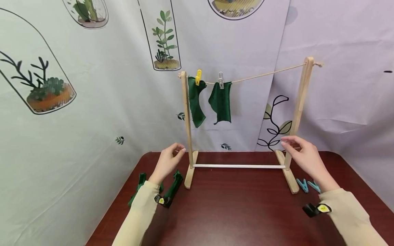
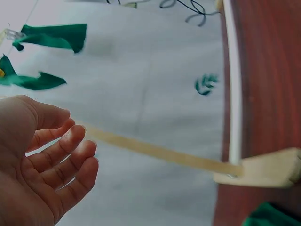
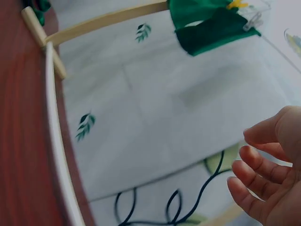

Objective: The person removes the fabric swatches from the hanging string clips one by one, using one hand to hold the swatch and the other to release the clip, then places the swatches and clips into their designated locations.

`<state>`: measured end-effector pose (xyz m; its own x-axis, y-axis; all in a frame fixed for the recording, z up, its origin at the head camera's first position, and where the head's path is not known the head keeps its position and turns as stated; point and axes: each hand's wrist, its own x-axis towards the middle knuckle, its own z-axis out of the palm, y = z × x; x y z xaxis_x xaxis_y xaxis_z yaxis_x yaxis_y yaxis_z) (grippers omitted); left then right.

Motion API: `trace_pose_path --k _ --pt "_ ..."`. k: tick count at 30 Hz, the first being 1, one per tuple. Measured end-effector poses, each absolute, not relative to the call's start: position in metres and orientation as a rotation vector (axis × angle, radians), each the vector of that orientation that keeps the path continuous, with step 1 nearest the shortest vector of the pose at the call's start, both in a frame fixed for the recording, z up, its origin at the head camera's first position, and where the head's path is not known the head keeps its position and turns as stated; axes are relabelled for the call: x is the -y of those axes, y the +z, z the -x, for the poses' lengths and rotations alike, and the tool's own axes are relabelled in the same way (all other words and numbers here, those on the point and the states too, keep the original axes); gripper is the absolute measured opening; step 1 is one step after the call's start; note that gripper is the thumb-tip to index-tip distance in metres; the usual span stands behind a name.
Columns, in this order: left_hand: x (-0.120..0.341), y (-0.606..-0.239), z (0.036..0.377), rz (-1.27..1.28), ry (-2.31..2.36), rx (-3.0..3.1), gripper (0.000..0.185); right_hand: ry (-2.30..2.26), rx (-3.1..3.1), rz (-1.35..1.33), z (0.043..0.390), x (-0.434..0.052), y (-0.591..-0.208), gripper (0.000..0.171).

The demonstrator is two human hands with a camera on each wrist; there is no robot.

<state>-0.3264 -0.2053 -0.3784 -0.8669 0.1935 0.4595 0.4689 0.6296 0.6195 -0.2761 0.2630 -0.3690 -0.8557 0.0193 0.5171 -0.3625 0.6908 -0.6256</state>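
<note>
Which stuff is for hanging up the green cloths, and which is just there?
Seems part of the job:
- two hung green cloths
- yellow peg and clear peg
- rope on its wooden stand
- green cloths on the table
- blue pegs, probably spares

Just there:
- plant-patterned backdrop
- dark red table

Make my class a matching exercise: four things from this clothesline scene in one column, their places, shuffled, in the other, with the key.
1. Yellow plastic clothespin
2. Clear plastic clothespin
3. Light-blue clothespins
4. Slim white rod

A. Lying on the dark-red tabletop
B. Low between the wooden uprights
C. On the beige rope, nearer the left upright
D. On the rope, farther from the left upright

Pairs: 1-C, 2-D, 3-A, 4-B
</note>
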Motion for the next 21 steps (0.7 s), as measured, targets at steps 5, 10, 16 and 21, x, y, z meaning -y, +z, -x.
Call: trace_pose_path --k 5,10,16,21 --pt "0.191 -0.353 0.330 0.604 -1.083 2.453 0.015 1.064 2.362 -0.300 0.285 -0.248 -0.340 0.034" --pt "0.178 -0.330 0.331 0.663 -1.098 2.399 0.017 1.063 2.291 -0.359 0.291 -0.231 -0.312 0.030" --pt "0.159 -0.308 0.333 0.745 -1.114 2.343 0.023 1.097 2.223 -0.387 0.292 -0.221 -0.280 0.030" --pt "0.146 -0.292 0.335 0.786 -1.112 2.298 0.023 1.094 2.174 -0.410 0.297 -0.211 -0.260 0.031"
